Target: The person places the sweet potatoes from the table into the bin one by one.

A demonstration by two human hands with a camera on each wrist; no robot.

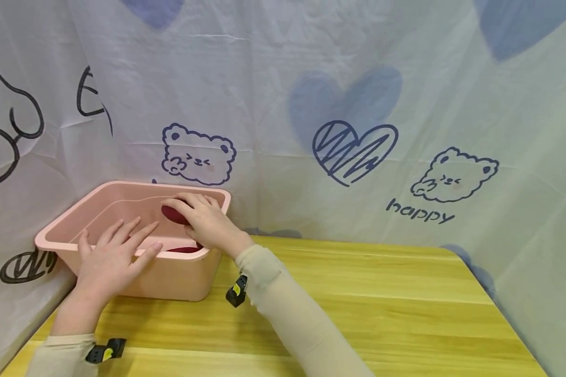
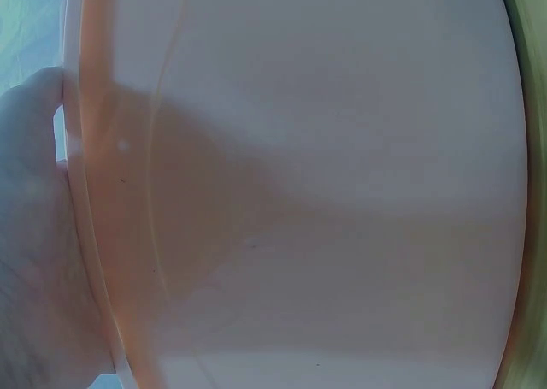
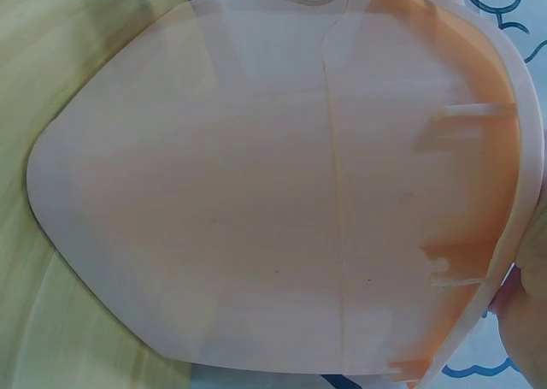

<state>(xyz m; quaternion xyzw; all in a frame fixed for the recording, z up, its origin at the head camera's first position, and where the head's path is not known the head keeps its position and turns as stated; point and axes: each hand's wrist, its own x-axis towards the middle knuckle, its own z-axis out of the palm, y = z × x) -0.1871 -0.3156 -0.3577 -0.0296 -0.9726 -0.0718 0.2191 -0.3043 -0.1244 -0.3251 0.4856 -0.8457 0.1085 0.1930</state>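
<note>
The dark red object (image 1: 173, 214) sits inside the pink tub (image 1: 170, 277), toward its far right corner, and your right hand (image 1: 206, 222) is curled over it, fingers wrapped across the top so only a rounded end shows past your fingertips. A second patch of dark red shows low in the tub just under that wrist; whether it belongs to the same piece you cannot tell from here.

Your left hand (image 1: 109, 257) lies flat with fingers spread and straight, resting over the tub's near rim, fingertips reaching in over the opening. It holds nothing. In the left wrist view the palm (image 2: 34, 235) presses against the outside of the tub's wall (image 2: 325, 184), right at the rim. The right wrist view shows mostly the tub's outer side (image 3: 256, 192), with only the edge of your hand (image 3: 523, 321) at the lower right, so the grip itself is hidden there.

The tub stands at the far left corner of the yellow wooden table (image 1: 358, 298), its back and left sides close against the printed cloth backdrop (image 1: 358, 104) with bears and hearts. That leaves little room behind or to the left of it. To the right and toward you the tabletop runs bare, out to its rounded far right corner.
</note>
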